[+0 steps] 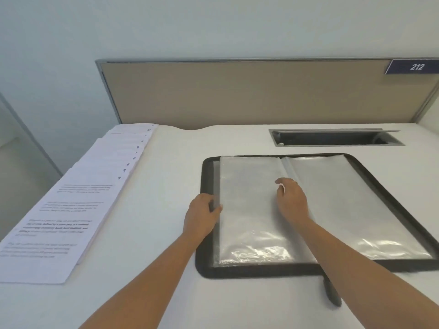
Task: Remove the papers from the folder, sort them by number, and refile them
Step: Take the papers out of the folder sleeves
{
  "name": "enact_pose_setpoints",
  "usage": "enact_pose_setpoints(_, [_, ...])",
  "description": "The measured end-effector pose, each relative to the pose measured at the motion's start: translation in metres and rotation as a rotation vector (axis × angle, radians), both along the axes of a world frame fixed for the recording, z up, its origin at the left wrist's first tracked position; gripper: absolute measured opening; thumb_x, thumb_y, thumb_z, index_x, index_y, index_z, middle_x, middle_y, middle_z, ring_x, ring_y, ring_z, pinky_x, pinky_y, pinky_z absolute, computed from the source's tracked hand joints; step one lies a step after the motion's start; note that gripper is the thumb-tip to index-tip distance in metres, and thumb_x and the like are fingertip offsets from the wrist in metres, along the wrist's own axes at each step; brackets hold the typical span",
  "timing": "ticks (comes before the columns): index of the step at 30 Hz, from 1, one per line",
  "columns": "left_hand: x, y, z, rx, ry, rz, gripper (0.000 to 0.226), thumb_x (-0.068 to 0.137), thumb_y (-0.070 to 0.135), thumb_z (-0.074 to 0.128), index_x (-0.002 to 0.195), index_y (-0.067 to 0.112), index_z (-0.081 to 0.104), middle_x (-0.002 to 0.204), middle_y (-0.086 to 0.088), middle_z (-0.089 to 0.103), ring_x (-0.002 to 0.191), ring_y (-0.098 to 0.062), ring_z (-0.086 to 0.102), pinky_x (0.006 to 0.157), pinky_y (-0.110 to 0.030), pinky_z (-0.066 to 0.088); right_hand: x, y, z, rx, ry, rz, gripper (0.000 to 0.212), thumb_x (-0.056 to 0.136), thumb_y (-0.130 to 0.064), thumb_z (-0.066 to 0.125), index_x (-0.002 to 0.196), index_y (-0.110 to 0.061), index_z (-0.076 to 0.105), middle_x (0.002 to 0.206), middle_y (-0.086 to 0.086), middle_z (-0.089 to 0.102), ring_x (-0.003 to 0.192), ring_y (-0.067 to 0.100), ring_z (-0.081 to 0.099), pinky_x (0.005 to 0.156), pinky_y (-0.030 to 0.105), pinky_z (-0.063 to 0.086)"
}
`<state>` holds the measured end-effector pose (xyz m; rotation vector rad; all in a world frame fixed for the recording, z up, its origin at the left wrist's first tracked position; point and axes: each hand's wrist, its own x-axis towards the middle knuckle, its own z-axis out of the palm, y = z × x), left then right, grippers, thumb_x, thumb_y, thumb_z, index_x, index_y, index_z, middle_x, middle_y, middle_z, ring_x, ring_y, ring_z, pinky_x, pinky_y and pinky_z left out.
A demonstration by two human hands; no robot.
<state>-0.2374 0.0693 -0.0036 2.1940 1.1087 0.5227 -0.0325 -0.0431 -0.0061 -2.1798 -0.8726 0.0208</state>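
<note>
Your left hand [204,216] pinches the edge of a clear plastic sleeve [249,217] in the open black zip folder [237,273], likely to open it. Your right hand [291,199] curls atop; whether it grips, I cannot tell. White numbered papers [71,210] lie fanned out, well left.

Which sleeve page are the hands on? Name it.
The left page: the left hand grips its outer edge, the right hand rests on it near the spine. No hand touches the right page.
</note>
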Motion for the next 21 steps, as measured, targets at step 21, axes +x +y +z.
enact_pose_setpoints(21, [0.070, -0.040, 0.007, -0.131, 0.383, 0.469, 0.065, 0.075, 0.036, 0.077, 0.120, 0.000, 0.047, 0.120, -0.019, 0.051, 0.111, -0.035, 0.052, 0.087, -0.039, 0.046, 0.145, -0.143, -0.021, -0.497, -0.202, 0.173, 0.050, 0.099, -0.045, 0.031, 0.145, -0.025, 0.032, 0.155, -0.002, 0.025, 0.144, 0.018, 0.016, 0.115, 0.045, 0.012])
